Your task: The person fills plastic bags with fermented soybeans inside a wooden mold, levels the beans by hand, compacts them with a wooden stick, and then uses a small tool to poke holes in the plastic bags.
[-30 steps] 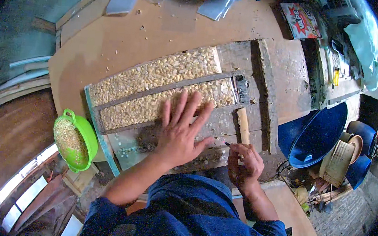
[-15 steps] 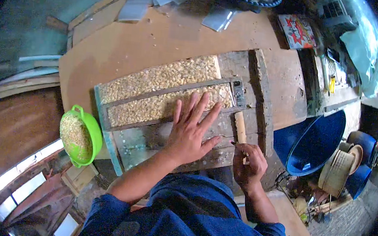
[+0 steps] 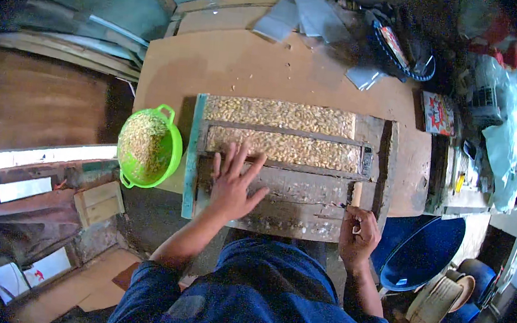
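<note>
My left hand (image 3: 232, 187) lies with its fingers spread over the near edge of a narrow wooden frame (image 3: 286, 131). Its fingertips reach onto a strip of pale, bean-like kernels (image 3: 309, 150) inside that frame. A second kernel strip (image 3: 275, 113) lies just beyond it. Both rest on a worn wooden board (image 3: 280, 191) with a turquoise left edge (image 3: 194, 155). Toward the board's right side, my right hand (image 3: 360, 237) is closed at the lower end of a pale wooden stick (image 3: 357, 194). A small dark tip shows beside its fingers; what they grip is hidden.
A green colander (image 3: 174, 153) of kernels stands left of the board. Clear plastic sheets (image 3: 322, 19) and a dark blue basket (image 3: 426, 72) are at the far side of the brown table (image 3: 249, 61). A big blue tub (image 3: 427, 252) is at the right.
The view has turned, so the board now sits straighter. My left hand has shifted left and nearer along the kernel strip. My right hand has moved up beside the stick, covering more of it.
</note>
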Demonstrator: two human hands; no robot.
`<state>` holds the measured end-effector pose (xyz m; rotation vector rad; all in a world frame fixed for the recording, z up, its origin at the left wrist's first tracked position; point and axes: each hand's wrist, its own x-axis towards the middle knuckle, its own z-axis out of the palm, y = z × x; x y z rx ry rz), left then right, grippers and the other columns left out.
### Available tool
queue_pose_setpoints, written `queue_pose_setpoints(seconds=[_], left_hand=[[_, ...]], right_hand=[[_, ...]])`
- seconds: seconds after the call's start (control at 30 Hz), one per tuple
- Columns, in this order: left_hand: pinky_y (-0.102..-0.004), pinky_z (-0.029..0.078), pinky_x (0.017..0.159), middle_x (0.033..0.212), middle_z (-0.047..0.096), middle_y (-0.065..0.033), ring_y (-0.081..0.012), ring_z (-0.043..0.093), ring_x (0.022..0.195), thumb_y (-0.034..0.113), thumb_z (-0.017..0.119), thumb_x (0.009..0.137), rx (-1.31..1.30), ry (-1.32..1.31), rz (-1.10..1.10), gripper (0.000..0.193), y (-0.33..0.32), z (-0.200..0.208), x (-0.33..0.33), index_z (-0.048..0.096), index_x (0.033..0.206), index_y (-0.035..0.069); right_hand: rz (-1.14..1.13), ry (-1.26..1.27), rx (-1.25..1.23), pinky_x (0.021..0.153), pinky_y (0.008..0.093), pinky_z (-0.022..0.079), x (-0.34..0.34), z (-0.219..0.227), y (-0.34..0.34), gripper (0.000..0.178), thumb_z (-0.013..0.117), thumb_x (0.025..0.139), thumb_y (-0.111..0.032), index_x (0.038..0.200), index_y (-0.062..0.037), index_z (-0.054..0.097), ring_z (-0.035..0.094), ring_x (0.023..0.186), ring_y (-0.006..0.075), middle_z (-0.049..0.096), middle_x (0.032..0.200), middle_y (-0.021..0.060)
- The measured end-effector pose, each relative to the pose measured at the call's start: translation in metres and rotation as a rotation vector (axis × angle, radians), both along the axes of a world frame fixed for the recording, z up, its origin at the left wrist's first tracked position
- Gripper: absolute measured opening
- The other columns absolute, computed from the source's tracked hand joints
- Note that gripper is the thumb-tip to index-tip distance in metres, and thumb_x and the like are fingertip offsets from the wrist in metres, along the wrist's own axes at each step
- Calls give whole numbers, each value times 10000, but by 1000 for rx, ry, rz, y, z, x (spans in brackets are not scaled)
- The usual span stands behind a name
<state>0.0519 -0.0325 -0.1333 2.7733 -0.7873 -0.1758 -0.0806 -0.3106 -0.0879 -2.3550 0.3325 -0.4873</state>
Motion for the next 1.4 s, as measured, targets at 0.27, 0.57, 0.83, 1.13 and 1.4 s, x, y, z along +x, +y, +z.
queue_pose_setpoints(seconds=[0.27, 0.57, 0.83, 1.13, 1.4], left_hand=[[-664, 112, 1163, 1630, 169, -223, -493, 123, 1489, 509, 607, 906, -127, -17, 259, 768, 14, -6, 3, 350, 1550, 177], [-653, 102, 1172, 1627, 171, -225, -477, 119, 1497, 497, 594, 929, -166, -13, 36, 720, -42, -9, 5, 380, 1532, 167], [-638, 76, 1187, 1619, 207, -210, -434, 104, 1513, 488, 626, 907, -262, 13, -117, 725, -107, -12, 15, 401, 1520, 173], [-644, 115, 1177, 1617, 233, -194, -443, 147, 1502, 464, 636, 904, -300, -56, -174, 569, -114, -8, 12, 578, 1361, 130], [-656, 140, 1162, 1615, 253, -173, -455, 178, 1494, 461, 682, 879, -315, 9, -142, 622, -66, 6, -21, 544, 1406, 162]], right_hand=[[-44, 1, -2, 538, 299, 472, -8, 9, -8, 188, 688, 800, 39, 963, -57, 698, 609, 619, 201, 666, 779, 90], [-124, 13, 65, 613, 248, 427, -21, 10, -20, 54, 631, 915, -18, 963, -10, 653, 511, 666, 83, 575, 721, 16], [-238, 17, 134, 677, 278, 493, -36, -5, -34, 106, 644, 902, -24, 1003, -33, 675, 609, 730, 131, 677, 822, 61], [-377, -25, 304, 686, 272, 497, -49, -36, -58, 94, 663, 918, -41, 1010, -23, 670, 605, 739, 100, 670, 829, 54], [-394, 97, 89, 687, 316, 512, 15, -32, -102, 101, 651, 953, -124, 1007, -41, 676, 661, 722, 194, 685, 826, 144]])
